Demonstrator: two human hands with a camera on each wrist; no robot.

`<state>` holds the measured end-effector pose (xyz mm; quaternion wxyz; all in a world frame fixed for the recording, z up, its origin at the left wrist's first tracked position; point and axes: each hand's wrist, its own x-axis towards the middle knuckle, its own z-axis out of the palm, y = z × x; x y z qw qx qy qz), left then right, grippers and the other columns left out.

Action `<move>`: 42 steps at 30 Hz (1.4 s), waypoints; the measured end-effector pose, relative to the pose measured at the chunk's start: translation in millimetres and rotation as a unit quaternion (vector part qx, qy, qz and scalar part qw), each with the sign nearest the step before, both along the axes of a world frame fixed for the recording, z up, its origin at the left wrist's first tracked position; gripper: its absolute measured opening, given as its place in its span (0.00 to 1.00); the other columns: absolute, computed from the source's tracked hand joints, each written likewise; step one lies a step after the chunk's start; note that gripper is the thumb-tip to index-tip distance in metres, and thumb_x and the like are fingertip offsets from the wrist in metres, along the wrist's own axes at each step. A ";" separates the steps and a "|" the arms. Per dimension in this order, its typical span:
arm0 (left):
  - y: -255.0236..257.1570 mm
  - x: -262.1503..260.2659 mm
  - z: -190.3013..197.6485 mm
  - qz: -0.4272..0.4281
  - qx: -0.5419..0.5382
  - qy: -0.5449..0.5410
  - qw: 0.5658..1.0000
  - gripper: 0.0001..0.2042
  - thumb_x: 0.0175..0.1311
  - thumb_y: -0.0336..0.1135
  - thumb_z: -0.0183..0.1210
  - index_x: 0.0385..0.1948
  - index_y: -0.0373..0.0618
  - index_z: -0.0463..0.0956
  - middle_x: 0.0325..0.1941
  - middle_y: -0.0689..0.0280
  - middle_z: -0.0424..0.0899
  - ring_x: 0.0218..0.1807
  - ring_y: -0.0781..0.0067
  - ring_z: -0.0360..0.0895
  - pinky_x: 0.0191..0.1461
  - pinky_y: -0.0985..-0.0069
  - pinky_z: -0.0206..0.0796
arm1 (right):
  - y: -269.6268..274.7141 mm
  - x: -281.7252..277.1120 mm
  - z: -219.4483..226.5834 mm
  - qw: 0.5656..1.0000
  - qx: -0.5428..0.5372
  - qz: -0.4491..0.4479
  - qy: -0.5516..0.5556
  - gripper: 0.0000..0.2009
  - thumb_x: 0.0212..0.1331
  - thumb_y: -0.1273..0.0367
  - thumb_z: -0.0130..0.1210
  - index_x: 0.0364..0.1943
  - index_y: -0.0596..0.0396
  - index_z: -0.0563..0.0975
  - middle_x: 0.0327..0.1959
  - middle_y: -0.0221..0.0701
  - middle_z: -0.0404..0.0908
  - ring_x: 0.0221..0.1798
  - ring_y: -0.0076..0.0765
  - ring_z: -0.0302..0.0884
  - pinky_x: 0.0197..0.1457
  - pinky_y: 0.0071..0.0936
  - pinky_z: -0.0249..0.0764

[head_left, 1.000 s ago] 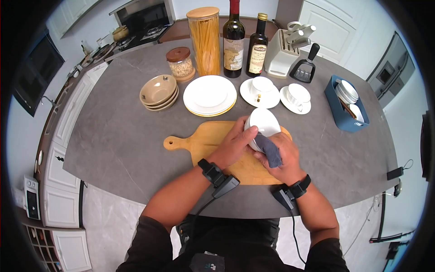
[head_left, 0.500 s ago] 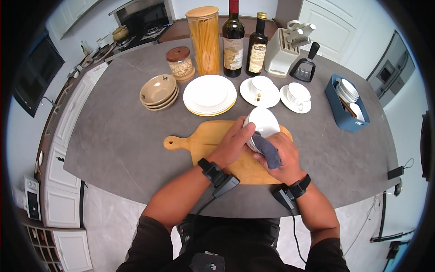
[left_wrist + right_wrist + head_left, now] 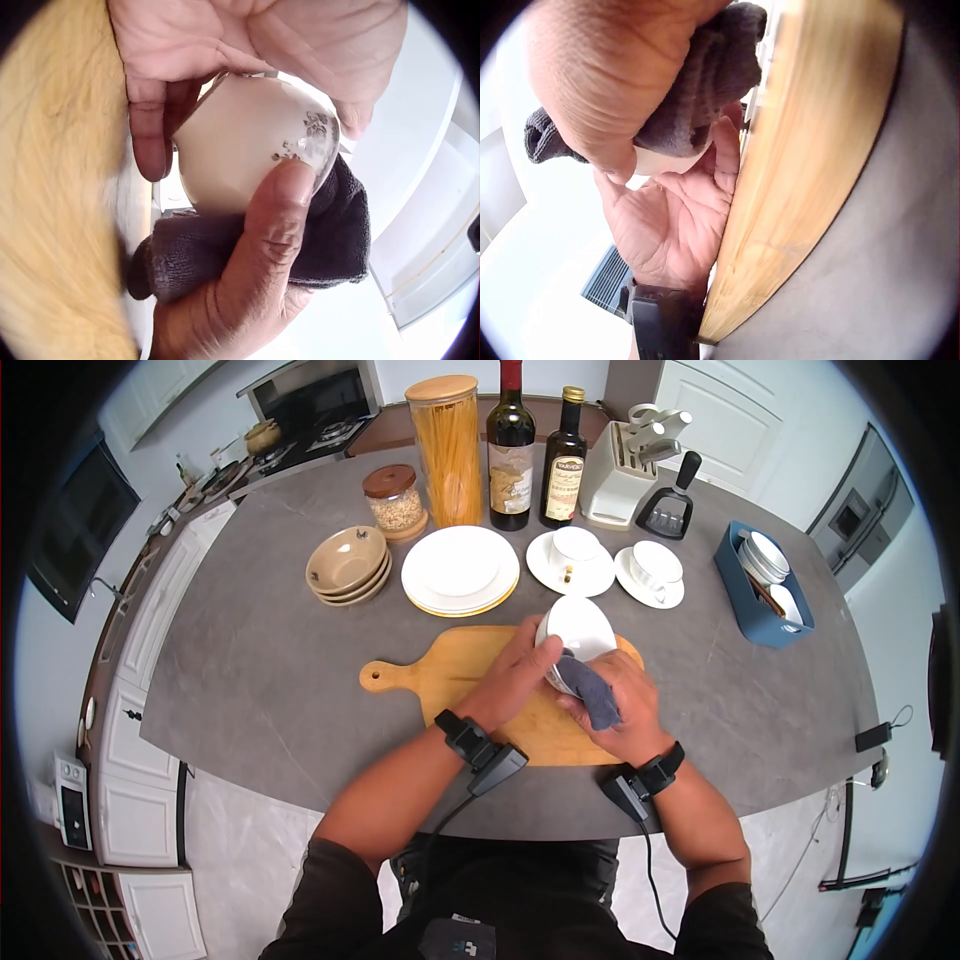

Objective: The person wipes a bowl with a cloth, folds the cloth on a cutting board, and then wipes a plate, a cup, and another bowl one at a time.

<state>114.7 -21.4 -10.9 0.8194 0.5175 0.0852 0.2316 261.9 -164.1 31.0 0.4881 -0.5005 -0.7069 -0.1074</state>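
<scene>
Over the wooden cutting board (image 3: 470,650), a white bowl (image 3: 585,625) is held tilted between both hands. My left hand (image 3: 515,675) grips its left side, thumb near the rim. Dark flower marks show on the bowl's outer wall (image 3: 232,142) in the left wrist view. My right hand (image 3: 632,705) holds a dark grey cloth (image 3: 590,690) against the near side of the bowl. In the left wrist view, the right thumb presses the bowl's outside while the cloth (image 3: 337,232) is bunched around it. Part of the cloth is hidden by the right hand.
Behind the board stand brown bowls (image 3: 345,560), white plates (image 3: 460,570) and two cups on saucers (image 3: 575,545) (image 3: 655,565). Farther back are a pasta jar (image 3: 447,460), two bottles (image 3: 510,470) (image 3: 565,470) and a knife block (image 3: 615,480). A blue basket (image 3: 760,615) holds dishes at right.
Both hands, the bowl and the cloth stay in nearly the same place, with only slight finger and cloth movement. The head view has shifted a little.
</scene>
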 end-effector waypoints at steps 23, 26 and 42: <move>-3.4 -3.8 6.1 0.002 0.058 0.007 0.998 0.33 0.86 0.54 0.52 0.80 0.43 0.54 0.74 0.59 0.71 0.72 0.68 0.75 0.70 0.61 0.77 | -2.6 2.5 1.0 1.000 -0.013 -0.014 0.002 0.23 0.48 0.72 0.81 0.49 0.54 0.83 0.39 0.37 0.87 0.38 0.50 0.84 0.44 0.43 0.79; -9.5 -5.1 20.7 0.031 0.138 0.039 0.989 0.34 0.84 0.56 0.56 0.77 0.40 0.58 0.68 0.59 0.75 0.66 0.73 0.77 0.64 0.70 0.79 | -1.5 6.2 -6.1 1.000 -0.018 -0.010 0.021 0.25 0.46 0.70 0.83 0.50 0.54 0.83 0.39 0.37 0.87 0.39 0.50 0.84 0.44 0.43 0.78; -4.6 0.8 12.0 0.030 0.017 0.009 0.999 0.32 0.84 0.58 0.54 0.72 0.38 0.61 0.64 0.56 0.77 0.59 0.68 0.84 0.49 0.65 0.89 | -8.6 11.9 0.5 0.972 -0.124 0.118 0.161 0.37 0.77 0.40 0.51 0.66 0.64 0.79 0.53 0.47 0.86 0.57 0.58 0.83 0.66 0.47 0.73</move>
